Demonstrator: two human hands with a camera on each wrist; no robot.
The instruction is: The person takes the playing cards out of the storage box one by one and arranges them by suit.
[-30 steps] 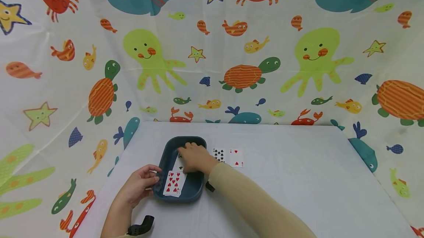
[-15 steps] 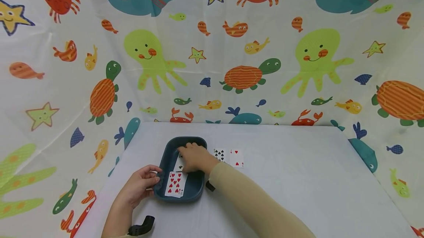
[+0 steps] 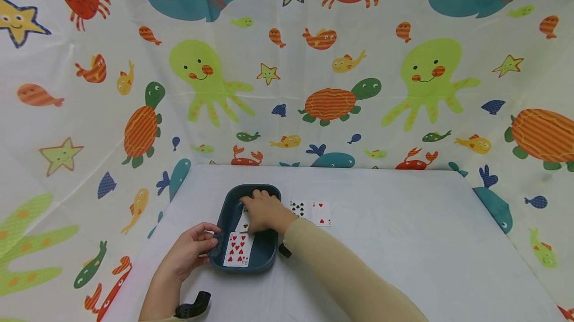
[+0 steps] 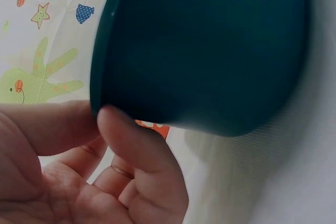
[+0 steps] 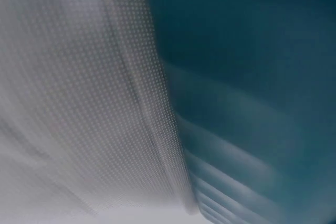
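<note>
A dark teal tub (image 3: 264,257) stands on the white tabletop in the head view. My left hand (image 3: 192,249) pinches its left rim between thumb and fingers. The left wrist view shows that pinch close up, with the left thumb (image 4: 139,142) against the wall of the tub. My right hand (image 3: 267,212) reaches down inside the tub, over a card with black clubs (image 3: 243,223) that it partly covers. Its fingertips are mostly hidden, so a grip on a card cannot be made out. A hearts playing card (image 3: 238,249) lies face up at the near end of the tub.
Right of the tub, a spades card (image 3: 298,207) and a two of hearts (image 3: 321,214) lie face up on the white tabletop (image 3: 403,242). A curtain (image 3: 278,102) printed with sea animals hangs behind. The right wrist view shows mainly the tub's outer wall (image 5: 247,77).
The hearts card has shifted very slightly inside the tub since a second ago. Both hands stay in nearly the same places, and the head view has drifted a little.
</note>
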